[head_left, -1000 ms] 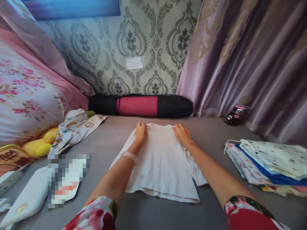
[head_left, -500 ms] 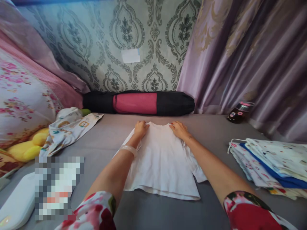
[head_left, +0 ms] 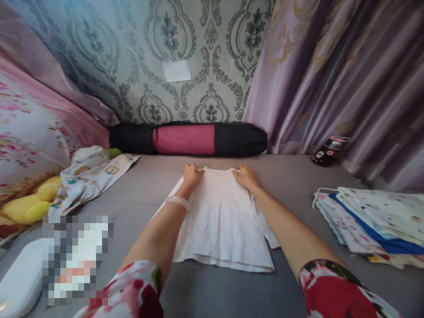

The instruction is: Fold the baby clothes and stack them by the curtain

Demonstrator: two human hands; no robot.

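Head view: your two hands rest at the shoulders of a white shirt [head_left: 220, 221] spread flat on the grey bed [head_left: 298, 194]
Your left hand [head_left: 192, 173] lies palm down on the shirt's left shoulder, fingers curled over the top edge; whether it pinches the cloth cannot be told. Your right hand [head_left: 244, 176] sits the same way on the right shoulder, grip equally unclear. White bangle [head_left: 178, 202] on your left wrist. Shirt lies mid-bed, collar toward the wall, hem toward you, one sleeve folded under your right forearm. Black-and-pink rolled bag [head_left: 188, 139] against the wall just beyond the collar. Stack of folded printed cloths [head_left: 374, 225] well off to the right; loose patterned garment [head_left: 89, 176] and yellow plush toy [head_left: 33, 203] to the left; dark jar [head_left: 327, 151] by the curtain
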